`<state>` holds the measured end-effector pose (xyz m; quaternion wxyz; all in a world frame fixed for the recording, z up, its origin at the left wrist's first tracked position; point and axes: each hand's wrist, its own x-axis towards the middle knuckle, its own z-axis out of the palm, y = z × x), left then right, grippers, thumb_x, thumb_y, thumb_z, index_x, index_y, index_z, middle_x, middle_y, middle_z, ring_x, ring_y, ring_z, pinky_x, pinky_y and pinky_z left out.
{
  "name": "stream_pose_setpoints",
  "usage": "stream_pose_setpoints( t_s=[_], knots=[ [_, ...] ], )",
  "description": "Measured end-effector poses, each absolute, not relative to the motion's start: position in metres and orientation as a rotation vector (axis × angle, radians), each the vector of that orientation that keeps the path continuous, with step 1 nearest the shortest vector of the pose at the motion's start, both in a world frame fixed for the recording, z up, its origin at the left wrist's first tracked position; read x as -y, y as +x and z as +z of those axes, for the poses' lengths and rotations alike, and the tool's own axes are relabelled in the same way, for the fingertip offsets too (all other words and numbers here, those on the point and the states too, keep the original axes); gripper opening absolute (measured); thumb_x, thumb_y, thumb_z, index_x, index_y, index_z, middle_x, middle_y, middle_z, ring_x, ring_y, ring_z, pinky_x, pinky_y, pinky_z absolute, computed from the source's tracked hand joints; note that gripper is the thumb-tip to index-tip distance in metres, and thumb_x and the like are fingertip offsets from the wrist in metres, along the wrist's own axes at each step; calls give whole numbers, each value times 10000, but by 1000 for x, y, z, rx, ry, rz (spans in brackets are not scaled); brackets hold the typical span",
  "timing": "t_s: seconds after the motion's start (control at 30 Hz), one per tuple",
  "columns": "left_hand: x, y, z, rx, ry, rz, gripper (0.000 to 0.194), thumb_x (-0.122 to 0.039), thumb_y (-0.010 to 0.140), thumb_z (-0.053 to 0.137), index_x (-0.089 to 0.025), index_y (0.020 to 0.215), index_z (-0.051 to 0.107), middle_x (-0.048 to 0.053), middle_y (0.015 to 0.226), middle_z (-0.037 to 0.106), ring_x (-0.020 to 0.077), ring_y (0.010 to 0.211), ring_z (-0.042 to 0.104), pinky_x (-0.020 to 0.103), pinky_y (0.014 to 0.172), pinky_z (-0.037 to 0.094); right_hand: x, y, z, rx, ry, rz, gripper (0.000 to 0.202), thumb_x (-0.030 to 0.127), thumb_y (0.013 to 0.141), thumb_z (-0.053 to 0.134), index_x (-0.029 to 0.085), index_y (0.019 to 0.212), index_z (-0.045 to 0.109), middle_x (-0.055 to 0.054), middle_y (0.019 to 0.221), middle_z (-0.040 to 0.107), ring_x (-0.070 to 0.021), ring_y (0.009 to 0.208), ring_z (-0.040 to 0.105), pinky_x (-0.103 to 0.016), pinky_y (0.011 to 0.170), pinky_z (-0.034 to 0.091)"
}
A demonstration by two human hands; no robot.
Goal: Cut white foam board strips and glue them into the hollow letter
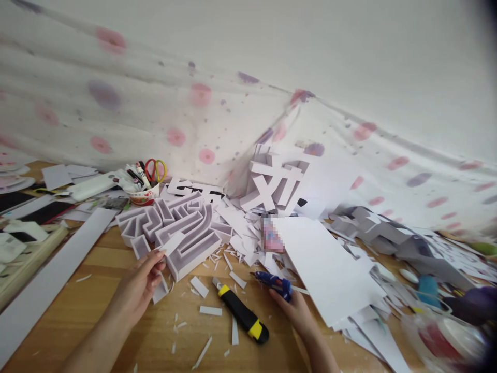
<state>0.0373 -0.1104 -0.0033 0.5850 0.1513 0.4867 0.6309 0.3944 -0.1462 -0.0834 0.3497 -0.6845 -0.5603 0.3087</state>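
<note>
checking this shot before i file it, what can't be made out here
All in the head view:
Blue glue gun: handle hidden by the right hand.
White strip: held end covered by the left hand.
Scissors: blades hidden in the cup.
Pixelated patch: content unreadable.
Clear container, lower right: blurred.

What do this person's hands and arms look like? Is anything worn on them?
They are ordinary human ones: the left hand and the right hand wear no gloves, and no sleeve, watch or bracelet shows. Whether there are rings, I cannot tell.
</note>
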Motion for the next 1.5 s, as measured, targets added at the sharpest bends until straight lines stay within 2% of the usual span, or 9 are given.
stream_pose_setpoints(
  t_s=[0.13, 0.37, 0.53, 0.77, 0.97, 1.1, 1.23, 1.4, 1.5],
  knots=[
    [110, 38, 0, -1139, 325, 1459, 62, -75, 652, 641, -116, 689, 614, -51, 550, 528, 19, 404, 457, 85, 282, 291, 151, 398, -81, 1468, -1764, 831, 427, 534, 661, 641, 139, 805, 715, -73, 746, 708, -288, 740, 629, -341, 665, 488],
    [108, 39, -2, -1137, 347, 1457, 44, -72, 706, 592, -108, 699, 616, -43, 564, 536, 11, 393, 437, 83, 282, 291, 151, 401, -86, 1377, -1751, 772, 471, 520, 634, 661, 136, 902, 716, -107, 885, 719, -337, 872, 632, -397, 782, 495],
    [105, 36, -3, -1141, 397, 1497, 49, -107, 646, 651, -111, 691, 631, -35, 586, 550, 31, 448, 478, 89, 285, 287, 149, 403, -96, 1418, -1793, 720, 472, 525, 665, 638, 128, 909, 711, -112, 862, 720, -332, 851, 640, -397, 774, 496],
    [101, 27, -3, -1305, 608, 1471, 201, -190, 540, 729, -156, 695, 605, -47, 512, 542, 46, 449, 471, 94, 355, 341, 152, 407, -94, 1428, -1773, 700, 512, 545, 646, 659, 131, 945, 686, -118, 890, 711, -322, 839, 644, -387, 766, 504],
    [99, 17, -9, -1461, 944, 1333, 313, -326, 534, 723, -189, 769, 567, -77, 511, 509, 46, 380, 369, 136, 314, 257, 174, 413, -75, 1343, -1655, 553, 684, 596, 703, 589, 200, 1247, 463, -113, 1105, 623, -266, 917, 628, -403, 796, 508],
    [98, 9, -18, -1509, 1213, 1234, 311, -397, 584, 683, -199, 789, 560, -65, 588, 528, 65, 421, 418, 172, 367, 318, 188, 417, -35, 1448, -1769, 141, 738, 574, 711, 606, 214, 1313, 377, -127, 1160, 570, -290, 1008, 554, -495, 880, 442],
    [99, 6, -23, -1546, 1548, 1125, 257, -408, 657, 632, -212, 810, 567, -53, 610, 523, 112, 563, 516, 207, 511, 409, 175, 374, 11, 1666, -1625, 72, 607, 436, 785, 598, 237, 1310, 370, -111, 1147, 563, -265, 1044, 537, -467, 907, 433],
    [109, 15, -13, -1536, 1784, 938, 210, -385, 703, 579, -224, 835, 555, -77, 559, 478, 98, 481, 452, 218, 496, 391, 128, 270, 34, 2091, -1169, 457, 619, 231, 770, 627, 253, 1317, 338, -79, 1091, 594, -223, 1041, 544, -398, 917, 429],
    [116, 22, -3, -1501, 1885, 855, 157, -324, 703, 567, -226, 824, 552, -81, 552, 485, 95, 471, 452, 216, 492, 386, 108, 221, 30, 2232, -1016, 543, 647, 176, 724, 653, 238, 1296, 356, -62, 1045, 614, -220, 997, 544, -372, 882, 430]
  ],
)
